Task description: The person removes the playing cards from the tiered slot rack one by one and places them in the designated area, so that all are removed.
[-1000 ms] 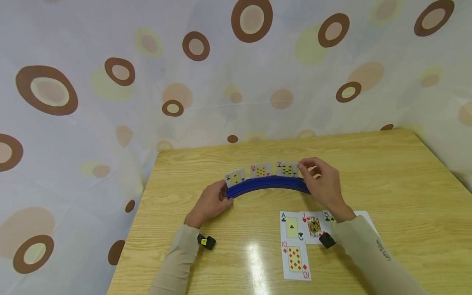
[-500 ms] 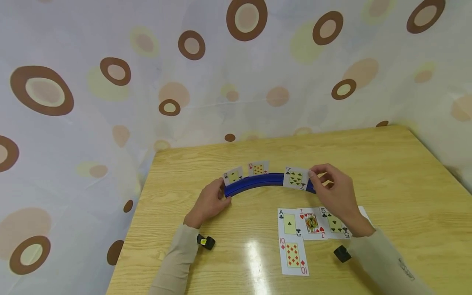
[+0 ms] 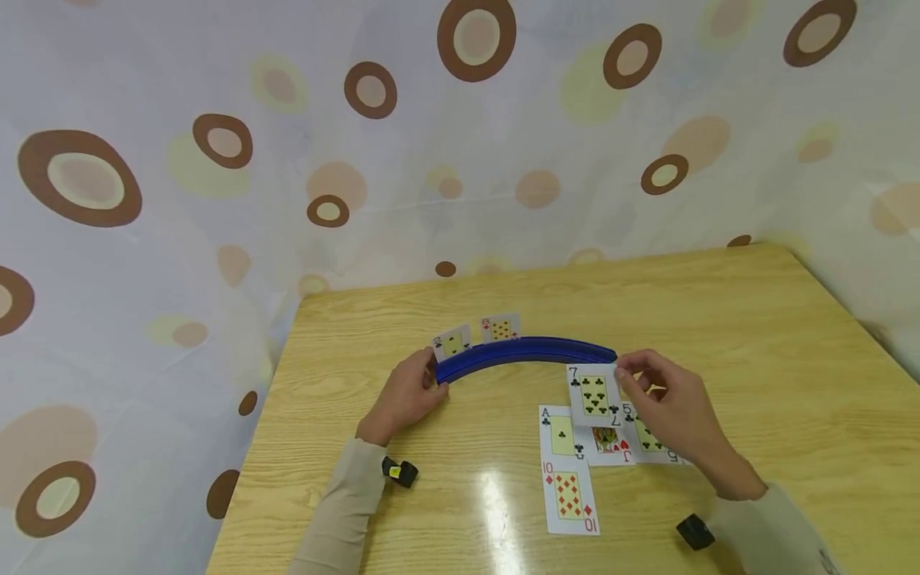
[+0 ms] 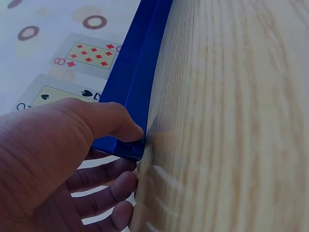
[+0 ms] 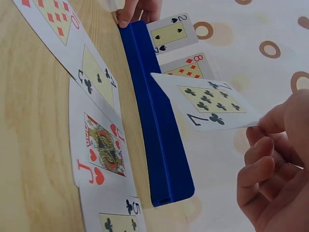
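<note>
The left hand (image 3: 404, 401) grips the left end of the blue rack (image 3: 528, 350); steadiness should spare the two (image 3: 452, 343) and eight (image 3: 500, 327) a jolt. Raised off the table (image 3: 402, 527), the seven (image 3: 594, 394) partly hides the jack (image 3: 608, 442); the right hand (image 3: 672, 409) pinches its edge, ideally without bending it.

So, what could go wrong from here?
The seven of clubs may slip: the right fingers pinch only one corner. It covers part of the jack of hearts in the head view, so lowering it might nudge that card. Jolting the blue holder could tip the standing two of spades.
</note>
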The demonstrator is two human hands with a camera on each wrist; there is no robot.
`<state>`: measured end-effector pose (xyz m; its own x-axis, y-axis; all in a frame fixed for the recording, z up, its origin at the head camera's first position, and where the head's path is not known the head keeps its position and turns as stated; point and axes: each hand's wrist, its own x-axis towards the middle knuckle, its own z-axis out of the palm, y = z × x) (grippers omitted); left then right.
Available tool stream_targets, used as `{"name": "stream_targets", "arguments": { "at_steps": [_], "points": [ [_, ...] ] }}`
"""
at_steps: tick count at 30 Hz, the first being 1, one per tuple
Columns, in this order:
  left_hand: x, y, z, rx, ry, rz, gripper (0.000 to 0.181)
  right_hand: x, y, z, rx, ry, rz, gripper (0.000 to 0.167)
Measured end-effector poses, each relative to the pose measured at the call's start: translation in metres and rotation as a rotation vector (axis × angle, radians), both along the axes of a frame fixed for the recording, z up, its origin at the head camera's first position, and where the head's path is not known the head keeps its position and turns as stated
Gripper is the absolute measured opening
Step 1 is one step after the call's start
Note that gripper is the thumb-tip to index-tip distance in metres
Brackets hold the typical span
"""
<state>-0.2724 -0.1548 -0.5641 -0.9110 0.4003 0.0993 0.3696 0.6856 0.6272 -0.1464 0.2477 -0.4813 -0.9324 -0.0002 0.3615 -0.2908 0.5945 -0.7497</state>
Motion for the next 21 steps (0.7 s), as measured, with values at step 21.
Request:
{"name": "stream_targets", "arguments": {
  "at_steps": [21],
  "points": [
    [0.012,0.002,0.022,0.022,0.016,-0.033,0.038,0.037,0.016,-0.018,0.086,-0.176,0.048,0.01]
  ]
}}
